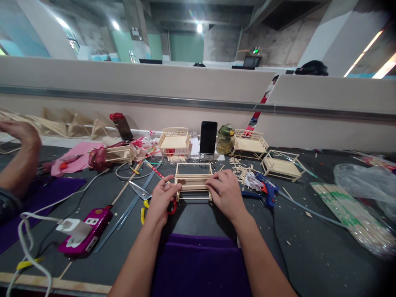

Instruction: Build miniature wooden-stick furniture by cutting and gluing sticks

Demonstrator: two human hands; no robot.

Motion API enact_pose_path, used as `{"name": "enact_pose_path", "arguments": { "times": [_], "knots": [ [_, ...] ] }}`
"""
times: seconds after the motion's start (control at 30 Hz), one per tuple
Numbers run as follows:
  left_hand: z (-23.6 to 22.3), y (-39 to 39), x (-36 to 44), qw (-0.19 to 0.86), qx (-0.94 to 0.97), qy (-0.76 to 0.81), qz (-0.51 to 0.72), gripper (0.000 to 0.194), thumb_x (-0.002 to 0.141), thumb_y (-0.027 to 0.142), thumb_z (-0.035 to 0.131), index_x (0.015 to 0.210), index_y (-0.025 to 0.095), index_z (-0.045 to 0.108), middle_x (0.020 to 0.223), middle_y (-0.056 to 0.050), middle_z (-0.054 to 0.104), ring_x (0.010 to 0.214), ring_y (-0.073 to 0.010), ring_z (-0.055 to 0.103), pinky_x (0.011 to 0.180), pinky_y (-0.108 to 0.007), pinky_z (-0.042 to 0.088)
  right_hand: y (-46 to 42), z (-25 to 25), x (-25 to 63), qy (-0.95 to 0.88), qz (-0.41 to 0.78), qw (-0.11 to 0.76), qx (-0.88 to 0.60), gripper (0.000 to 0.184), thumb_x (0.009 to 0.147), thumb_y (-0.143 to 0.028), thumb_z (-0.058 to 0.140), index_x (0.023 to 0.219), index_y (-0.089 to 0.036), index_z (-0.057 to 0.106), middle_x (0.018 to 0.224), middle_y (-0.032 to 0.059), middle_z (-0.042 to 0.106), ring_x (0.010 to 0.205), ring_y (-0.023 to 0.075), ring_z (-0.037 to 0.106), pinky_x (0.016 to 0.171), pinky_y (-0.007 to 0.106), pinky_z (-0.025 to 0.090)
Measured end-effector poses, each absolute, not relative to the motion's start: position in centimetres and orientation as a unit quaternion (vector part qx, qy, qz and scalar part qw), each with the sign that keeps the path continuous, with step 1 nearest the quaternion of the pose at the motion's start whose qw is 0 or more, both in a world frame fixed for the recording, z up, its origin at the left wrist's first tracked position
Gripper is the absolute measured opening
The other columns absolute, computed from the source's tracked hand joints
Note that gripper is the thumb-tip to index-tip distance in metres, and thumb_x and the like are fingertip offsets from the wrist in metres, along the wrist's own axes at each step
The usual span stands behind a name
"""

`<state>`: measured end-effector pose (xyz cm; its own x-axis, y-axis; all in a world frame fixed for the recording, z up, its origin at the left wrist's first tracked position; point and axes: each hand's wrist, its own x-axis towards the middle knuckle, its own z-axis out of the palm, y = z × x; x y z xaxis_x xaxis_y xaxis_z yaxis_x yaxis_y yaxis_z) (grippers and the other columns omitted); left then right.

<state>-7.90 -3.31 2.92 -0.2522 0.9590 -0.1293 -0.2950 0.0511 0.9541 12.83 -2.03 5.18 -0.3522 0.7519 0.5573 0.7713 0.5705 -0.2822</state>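
A small open frame of thin wooden sticks (193,180) stands on the dark table in front of me. My left hand (162,199) grips its left end with fingers curled round the corner post. My right hand (227,193) is closed on its right end, fingers over the top rail. Under my left hand lie scissors with red and yellow handles (142,197). Both forearms reach in from the bottom edge.
Finished stick-built models (175,140) (250,144) (281,165) stand behind, beside an upright black phone (208,137). A blue glue gun (266,190) lies right, a bag of sticks (355,212) far right, a magenta power strip (88,231) left. Another person's arm (18,156) is at far left.
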Motion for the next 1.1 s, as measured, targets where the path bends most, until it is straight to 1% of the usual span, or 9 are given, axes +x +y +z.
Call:
{"name": "enact_pose_path", "arguments": {
  "times": [0.13,0.23,0.33,0.43,0.53,0.77,0.97,1.1],
  "knots": [
    [2.8,-3.3,-7.8,0.502,0.332,0.520,0.606,0.061,0.062,0.029,0.081,0.115,0.015,0.054,0.065,0.007,0.061,0.045,-0.0031,0.045,0.042,-0.014,0.031,-1.8,5.0,13.1,-0.814,0.011,0.346,-0.466,0.010,0.088,-0.021,0.060,0.087,-0.024,0.069,0.093,0.0054,0.066,0.093,0.0238,0.049,0.082,0.039,0.038],
    [3.0,-3.2,-7.7,0.501,0.333,0.521,0.605,0.062,0.061,0.029,0.081,0.114,0.015,0.054,0.065,0.007,0.061,0.045,-0.0039,0.046,0.043,-0.015,0.032,-1.3,5.1,14.2,-0.794,0.049,0.383,-0.469,0.010,0.088,-0.023,0.060,0.092,-0.023,0.068,0.094,0.0046,0.069,0.093,0.0233,0.054,0.084,0.038,0.040],
    [3.2,-3.3,-7.7,0.501,0.335,0.518,0.606,0.062,0.060,0.030,0.081,0.113,0.015,0.055,0.061,0.008,0.059,0.044,-0.0046,0.045,0.043,-0.016,0.033,-1.0,5.4,15.4,-0.772,0.100,0.419,-0.468,0.011,0.088,-0.021,0.056,0.087,-0.022,0.066,0.090,0.0041,0.069,0.089,0.0214,0.058,0.083,0.036,0.042],
    [3.3,-3.3,-7.7,0.501,0.334,0.516,0.610,0.062,0.058,0.030,0.082,0.112,0.014,0.056,0.060,0.008,0.059,0.043,-0.0049,0.045,0.043,-0.016,0.033,-0.9,5.5,15.9,-0.766,0.154,0.420,-0.462,0.012,0.087,-0.020,0.054,0.082,-0.022,0.065,0.085,0.0031,0.068,0.083,0.0193,0.061,0.078,0.032,0.045],
    [3.4,-3.3,-7.6,0.502,0.330,0.516,0.610,0.062,0.057,0.030,0.082,0.111,0.014,0.056,0.062,0.007,0.060,0.044,-0.0050,0.046,0.043,-0.016,0.034,-1.0,5.3,15.6,-0.768,0.185,0.403,-0.461,0.012,0.086,-0.020,0.054,0.082,-0.023,0.065,0.083,0.0020,0.066,0.079,0.0179,0.062,0.075,0.030,0.046],
    [3.2,-3.3,-7.7,0.503,0.326,0.522,0.607,0.063,0.057,0.031,0.083,0.112,0.015,0.055,0.063,0.007,0.061,0.043,-0.0054,0.047,0.042,-0.017,0.034,-1.0,4.7,15.0,-0.770,0.182,0.392,-0.469,0.013,0.085,-0.021,0.053,0.081,-0.023,0.065,0.082,0.0017,0.067,0.075,0.0175,0.063,0.072,0.030,0.047],
    [2.9,-3.2,-7.9,0.521,0.307,0.523,0.601,0.059,0.066,0.037,0.077,0.117,0.016,0.055,0.075,-0.001,0.069,0.062,-0.0109,0.061,0.051,-0.018,0.042,-1.1,4.9,15.0,-0.768,0.179,0.388,-0.477,0.013,0.085,-0.020,0.054,0.080,-0.023,0.065,0.081,0.0015,0.066,0.075,0.0173,0.062,0.072,0.030,0.047],
    [2.9,-3.3,-8.0,0.529,0.294,0.519,0.604,0.057,0.066,0.036,0.077,0.116,0.017,0.057,0.074,-0.002,0.070,0.058,-0.0111,0.061,0.051,-0.019,0.042,-1.1,4.8,15.0,-0.768,0.180,0.384,-0.480,0.013,0.085,-0.021,0.054,0.080,-0.023,0.066,0.080,0.0013,0.066,0.075,0.0172,0.062,0.072,0.030,0.047]
  ]
}}
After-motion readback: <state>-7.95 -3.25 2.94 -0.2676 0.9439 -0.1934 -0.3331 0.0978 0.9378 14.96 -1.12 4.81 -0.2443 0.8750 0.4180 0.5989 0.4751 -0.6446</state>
